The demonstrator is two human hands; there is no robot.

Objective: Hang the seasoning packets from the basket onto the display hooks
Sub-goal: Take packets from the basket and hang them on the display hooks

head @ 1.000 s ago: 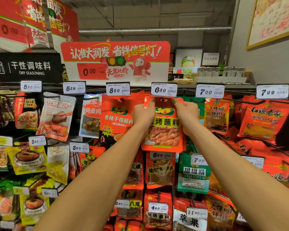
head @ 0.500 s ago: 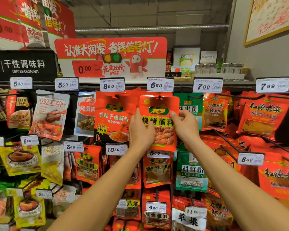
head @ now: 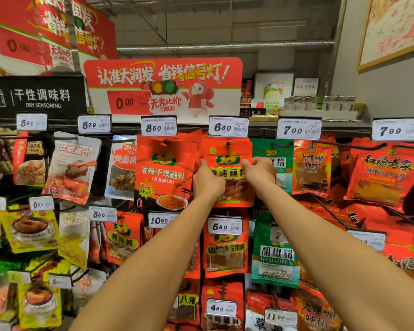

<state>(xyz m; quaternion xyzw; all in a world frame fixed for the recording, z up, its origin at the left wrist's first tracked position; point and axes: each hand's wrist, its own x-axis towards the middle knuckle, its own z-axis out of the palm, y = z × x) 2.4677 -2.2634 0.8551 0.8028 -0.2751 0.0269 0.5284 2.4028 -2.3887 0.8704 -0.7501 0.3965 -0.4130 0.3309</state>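
Shop wall: rows of hanging seasoning packets are filling a pegboard under a black sign (head: pixel 37 97) reading "dry seasoning", with a red and white banner (head: pixel 163 89) sitting at 12 o'clock above the hands.
Packet: the orange packet (head: pixel 227 177) is hanging at the centre, right under the 6.80 price tag (head: pixel 228 127), its punched hole sitting on the hook (head: pixel 228 145).
Left hand: the left hand (head: pixel 207 183) is pinching the packet's edge at 9 o'clock, fingers curling onto it.
Right hand: the right hand (head: pixel 258 172) is gripping the opposite edge at 3 o'clock, thumb in front and fingers tucking behind.
Neighbours: a bigger red packet (head: pixel 164 173) is hanging just beside at 9 o'clock, a green packet (head: pixel 276 163) at 3 o'clock, partly behind the right hand.
Basket: not showing anywhere from where I am standing.
Risk: I am judging that letting go while the packet is tilting could leave it crooked or sliding off the hook's tip; a tug downward could be tearing the punched hole.
Second risk: the knuckles are brushing close to both neighbours, so a careless pull-back could be knocking one off its peg.
Count: two hands, one packet being held, six price tags along the top rail, one banner, one black sign.
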